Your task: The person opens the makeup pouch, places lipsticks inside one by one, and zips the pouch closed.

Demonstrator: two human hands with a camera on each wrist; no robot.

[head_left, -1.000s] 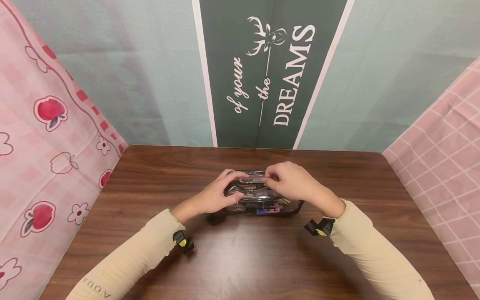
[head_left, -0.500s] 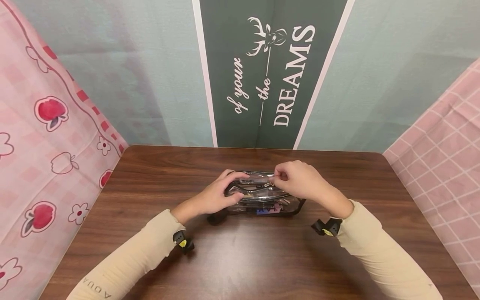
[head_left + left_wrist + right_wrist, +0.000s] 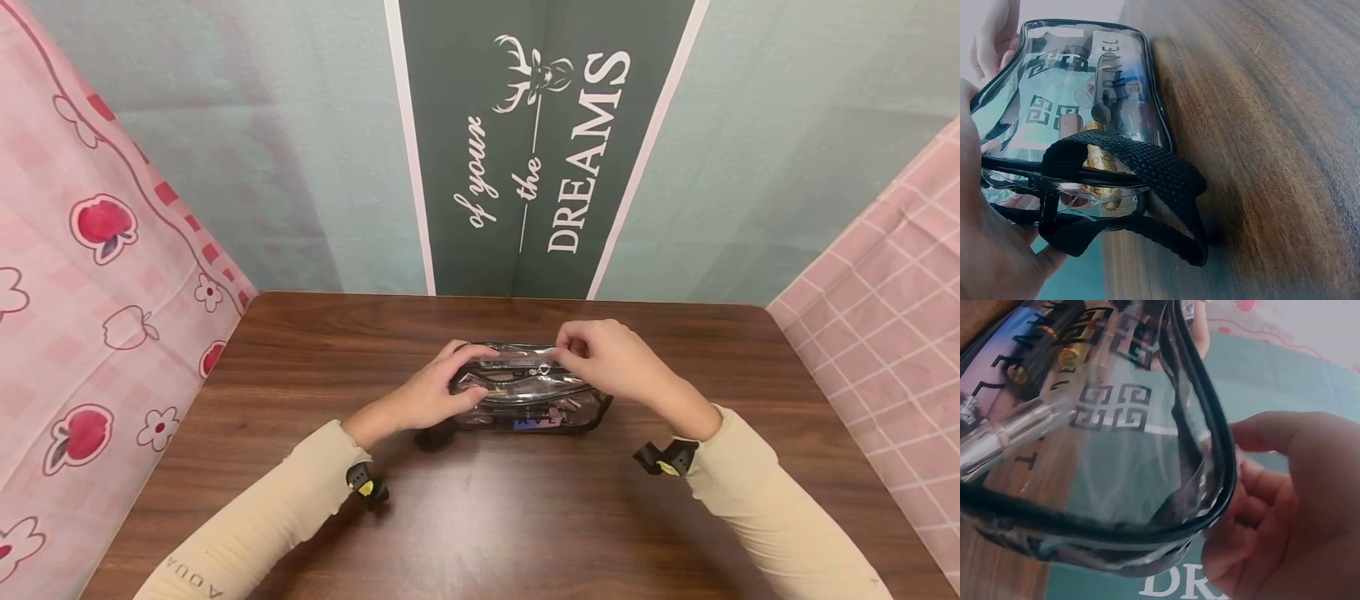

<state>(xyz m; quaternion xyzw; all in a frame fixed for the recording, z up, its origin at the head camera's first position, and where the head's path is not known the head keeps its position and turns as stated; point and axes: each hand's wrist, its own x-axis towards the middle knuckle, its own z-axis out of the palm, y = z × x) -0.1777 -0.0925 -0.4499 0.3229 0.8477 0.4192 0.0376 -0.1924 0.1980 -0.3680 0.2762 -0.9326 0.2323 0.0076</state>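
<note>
A clear toiletry bag (image 3: 525, 388) with black piping lies on the table, small tubes and bottles showing through it. My left hand (image 3: 429, 392) holds its left end, thumb at the near side and fingers over the far side. My right hand (image 3: 617, 360) has curled fingers pinching at the bag's top near the zip; whether they hold a zip tab or the edge is hidden. A small metal zip pull (image 3: 545, 369) shows just left of those fingertips. A gold tube (image 3: 1099, 153) and black strap handle (image 3: 1160, 167) appear in the left wrist view, a silver tube (image 3: 1013, 439) in the right.
The brown wooden table (image 3: 480, 508) extends around the bag. Behind it hangs a green cloth (image 3: 517, 267) with lettering; pink patterned cloths (image 3: 885, 325) hang at both sides.
My right hand has moved steadily to the right along the bag's top, uncovering the metal zip pull. My left hand and the bag have hardly moved.
</note>
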